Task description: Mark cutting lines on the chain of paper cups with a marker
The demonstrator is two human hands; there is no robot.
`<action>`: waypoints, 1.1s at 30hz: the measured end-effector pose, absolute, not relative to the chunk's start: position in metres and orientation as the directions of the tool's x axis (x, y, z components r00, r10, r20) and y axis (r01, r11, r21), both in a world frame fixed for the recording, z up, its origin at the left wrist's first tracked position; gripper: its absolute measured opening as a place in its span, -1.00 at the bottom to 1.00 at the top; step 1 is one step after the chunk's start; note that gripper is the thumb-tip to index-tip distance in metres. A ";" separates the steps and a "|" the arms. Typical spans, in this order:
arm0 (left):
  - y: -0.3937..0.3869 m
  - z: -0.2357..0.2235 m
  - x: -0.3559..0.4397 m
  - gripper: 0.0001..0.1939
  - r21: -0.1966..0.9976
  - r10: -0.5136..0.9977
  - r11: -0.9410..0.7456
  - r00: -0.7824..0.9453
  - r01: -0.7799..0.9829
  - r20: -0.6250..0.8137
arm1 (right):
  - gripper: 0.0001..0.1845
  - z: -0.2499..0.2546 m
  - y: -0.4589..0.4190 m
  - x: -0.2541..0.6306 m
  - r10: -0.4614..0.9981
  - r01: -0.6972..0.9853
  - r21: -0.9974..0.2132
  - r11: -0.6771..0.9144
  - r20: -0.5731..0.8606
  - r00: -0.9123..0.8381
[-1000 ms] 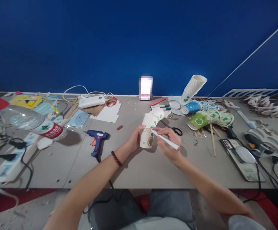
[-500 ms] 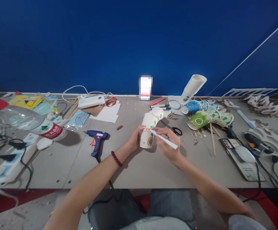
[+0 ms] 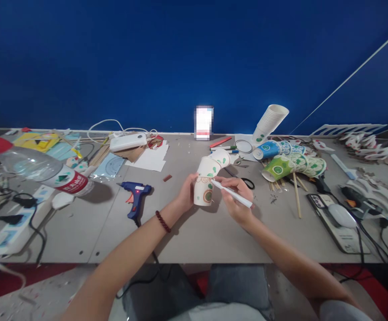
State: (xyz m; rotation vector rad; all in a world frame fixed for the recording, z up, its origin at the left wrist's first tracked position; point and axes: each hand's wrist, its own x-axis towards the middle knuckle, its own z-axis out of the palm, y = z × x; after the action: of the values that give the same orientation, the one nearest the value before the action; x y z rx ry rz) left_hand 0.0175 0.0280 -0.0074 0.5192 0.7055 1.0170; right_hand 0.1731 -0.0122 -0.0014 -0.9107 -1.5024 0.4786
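My left hand [image 3: 187, 194] grips the left side of a bent chain of white paper cups [image 3: 203, 194], joined one into another. Green prints show on the cups, and brown-orange curved lines mark the nearest one. In my right hand [image 3: 236, 199] is a white marker [image 3: 233, 194], held like a pen. Its tip meets or almost touches the nearest cup close to a joint; contact is too small to tell. Behind my right hand lie black-handled scissors [image 3: 248, 183], partly hidden. A blue glue gun [image 3: 136, 198] rests left of my left hand.
A stack of paper cups [image 3: 270, 122] leans at the back, near painted blue [image 3: 270, 149] and green cup chains [image 3: 279, 168]. A lit phone [image 3: 203, 122] stands by the wall. At left are a plastic bottle [image 3: 43, 169] and power strip [image 3: 20, 223]; at right, another phone [image 3: 336, 227].
The cup chain has turned slightly in my left hand, bringing more of the brown-orange ring into view. My right hand and the marker have shifted a little to the right.
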 end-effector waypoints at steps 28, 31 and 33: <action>0.028 -0.002 0.019 -0.76 0.610 0.896 0.443 0.309 -0.657 -0.319 | -0.96 -0.001 -0.011 0.172 0.784 0.268 -0.763 0.589 0.619 0.040; 0.029 -0.003 0.018 -0.75 0.601 0.896 0.443 0.316 -0.665 -0.312 | -0.96 0.000 -0.011 0.171 0.785 0.275 -0.764 0.583 0.617 0.052; 0.029 -0.004 0.018 -0.74 0.606 0.901 0.434 0.313 -0.667 -0.300 | -0.96 -0.001 -0.011 0.171 0.788 0.274 -0.769 0.577 0.612 0.058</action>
State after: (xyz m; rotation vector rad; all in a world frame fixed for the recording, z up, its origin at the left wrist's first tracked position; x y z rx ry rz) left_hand 0.0183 0.0285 -0.0044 0.4072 0.6677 1.0716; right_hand 0.1711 -0.0113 -0.0005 -0.9426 -1.5107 0.4944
